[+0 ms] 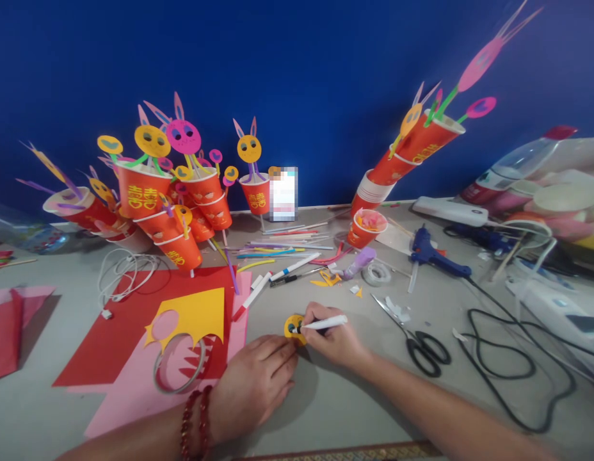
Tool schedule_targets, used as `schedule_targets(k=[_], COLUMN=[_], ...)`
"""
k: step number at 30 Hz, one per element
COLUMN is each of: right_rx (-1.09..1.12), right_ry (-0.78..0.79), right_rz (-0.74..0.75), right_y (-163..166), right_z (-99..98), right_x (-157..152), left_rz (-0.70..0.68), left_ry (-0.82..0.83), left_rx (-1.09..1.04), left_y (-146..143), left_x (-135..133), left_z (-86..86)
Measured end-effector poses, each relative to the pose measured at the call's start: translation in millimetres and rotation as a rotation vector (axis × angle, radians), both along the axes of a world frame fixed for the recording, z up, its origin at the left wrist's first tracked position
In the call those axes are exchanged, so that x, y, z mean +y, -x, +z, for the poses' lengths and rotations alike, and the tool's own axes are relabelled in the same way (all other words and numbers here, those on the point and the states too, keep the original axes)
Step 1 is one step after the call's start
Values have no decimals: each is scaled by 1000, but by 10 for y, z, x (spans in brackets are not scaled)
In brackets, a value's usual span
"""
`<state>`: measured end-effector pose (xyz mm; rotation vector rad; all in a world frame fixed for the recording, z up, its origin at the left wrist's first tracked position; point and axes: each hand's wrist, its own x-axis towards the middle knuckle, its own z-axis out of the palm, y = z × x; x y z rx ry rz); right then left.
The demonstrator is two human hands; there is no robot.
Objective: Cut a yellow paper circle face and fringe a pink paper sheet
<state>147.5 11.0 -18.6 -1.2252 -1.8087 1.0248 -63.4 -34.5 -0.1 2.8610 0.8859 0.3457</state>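
Observation:
My right hand [334, 339] grips a white marker [326, 323], its tip touching a small yellow paper disc [292, 327] on the grey table [354, 397]. My left hand [258, 378], with a red bead bracelet at the wrist, lies palm down beside the disc, its fingertips pressing on the disc's edge. Dark spots are drawn on the disc.
Red, pink and yellow paper sheets [182, 326] with a tape ring [179, 368] lie left. Black scissors [419, 342], a blue glue gun [431, 253] and black cables [508, 365] lie right. Orange paper cups with rabbit-face sticks [182, 186] crowd the back; markers and sticks [282, 256] are scattered in the middle.

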Motion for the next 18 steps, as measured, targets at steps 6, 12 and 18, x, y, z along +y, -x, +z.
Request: schedule_targets(k=[6,12,18], right_rx=[19,8,39], right_ry=[-12,-3,-20], right_rz=[5,-4,-5], right_y=[3,-1,3], right_z=[-4,-11,-1], right_x=[3,-11,-2], left_rz=[8,9,2], left_ry=[13,11,-13], left_rx=[-8,-6,-27], left_y=[-9,-14,-15], left_x=[4,3,-1], left_z=[28,44,23])
